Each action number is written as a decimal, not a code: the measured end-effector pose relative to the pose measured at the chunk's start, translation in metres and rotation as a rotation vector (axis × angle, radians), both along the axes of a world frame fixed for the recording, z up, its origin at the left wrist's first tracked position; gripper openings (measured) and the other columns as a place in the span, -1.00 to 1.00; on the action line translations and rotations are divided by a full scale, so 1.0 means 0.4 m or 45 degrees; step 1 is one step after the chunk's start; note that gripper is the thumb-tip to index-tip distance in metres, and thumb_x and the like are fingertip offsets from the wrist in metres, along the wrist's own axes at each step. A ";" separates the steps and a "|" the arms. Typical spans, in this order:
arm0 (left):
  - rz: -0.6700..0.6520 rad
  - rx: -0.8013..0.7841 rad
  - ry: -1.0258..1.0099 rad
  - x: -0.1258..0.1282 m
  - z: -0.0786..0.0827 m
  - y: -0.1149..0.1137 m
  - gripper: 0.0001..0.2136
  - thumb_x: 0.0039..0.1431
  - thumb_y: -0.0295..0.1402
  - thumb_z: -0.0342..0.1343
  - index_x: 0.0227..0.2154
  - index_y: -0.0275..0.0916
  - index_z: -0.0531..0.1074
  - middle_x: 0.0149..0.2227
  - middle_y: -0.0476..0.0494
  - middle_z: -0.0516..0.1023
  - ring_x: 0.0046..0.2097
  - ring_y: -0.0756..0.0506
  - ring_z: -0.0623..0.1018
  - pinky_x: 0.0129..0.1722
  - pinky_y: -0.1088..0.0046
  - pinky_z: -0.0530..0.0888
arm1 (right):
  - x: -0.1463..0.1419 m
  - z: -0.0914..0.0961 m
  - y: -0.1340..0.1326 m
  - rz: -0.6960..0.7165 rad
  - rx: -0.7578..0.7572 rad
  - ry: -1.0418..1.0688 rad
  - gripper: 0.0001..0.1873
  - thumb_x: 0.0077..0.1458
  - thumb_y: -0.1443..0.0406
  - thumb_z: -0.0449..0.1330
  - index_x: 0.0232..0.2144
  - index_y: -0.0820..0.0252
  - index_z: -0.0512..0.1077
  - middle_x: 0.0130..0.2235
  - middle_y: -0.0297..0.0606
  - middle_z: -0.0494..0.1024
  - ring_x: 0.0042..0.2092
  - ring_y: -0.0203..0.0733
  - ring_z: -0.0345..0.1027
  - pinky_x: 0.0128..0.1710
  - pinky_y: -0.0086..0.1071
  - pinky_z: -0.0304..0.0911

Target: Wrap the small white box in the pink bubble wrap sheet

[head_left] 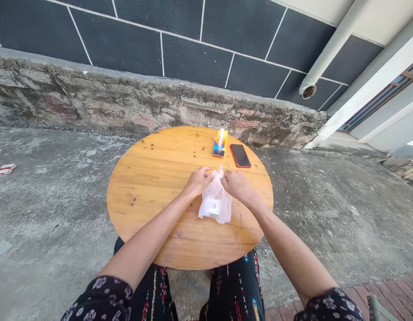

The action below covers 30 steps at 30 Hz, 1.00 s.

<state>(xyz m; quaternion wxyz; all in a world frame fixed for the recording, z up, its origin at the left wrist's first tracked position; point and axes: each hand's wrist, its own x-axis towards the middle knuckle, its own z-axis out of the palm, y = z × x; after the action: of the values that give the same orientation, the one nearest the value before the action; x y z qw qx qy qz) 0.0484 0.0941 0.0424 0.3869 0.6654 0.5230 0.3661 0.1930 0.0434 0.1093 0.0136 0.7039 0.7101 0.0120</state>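
A thin clear plastic bag (215, 203) with something white inside lies near the middle of a round wooden table (149, 178). My left hand (198, 180) pinches the bag's top edge from the left, fingers closed. Pinching the same top edge from the right is my right hand (237, 183), also closed. Both hands meet at the bag's mouth.
A small yellow and blue box (220, 142) and a dark phone with a red rim (240, 155) lie at the table's far side. Rough concrete floor surrounds the table. A low stone ledge and dark tiled wall stand behind. A white drainpipe (326, 53) ends at the upper right.
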 end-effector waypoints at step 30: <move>0.087 0.155 0.226 -0.059 0.056 -0.018 -0.64 0.01 -0.01 0.08 -0.62 -0.21 0.31 -0.56 0.02 0.40 -0.45 -0.01 0.39 -0.43 0.49 0.26 | 0.111 -0.195 -0.014 -0.126 0.441 1.191 -0.68 0.14 0.10 -0.02 -0.56 0.13 0.22 -0.58 -0.44 0.19 -0.49 -0.29 0.07 -0.48 -0.43 0.00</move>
<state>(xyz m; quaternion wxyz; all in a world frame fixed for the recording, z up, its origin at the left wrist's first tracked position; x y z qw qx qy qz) 0.0247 0.0869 0.0647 0.2851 0.6992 0.5544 0.3499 0.2372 0.0378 0.0312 -0.4227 0.6588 0.5933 -0.1877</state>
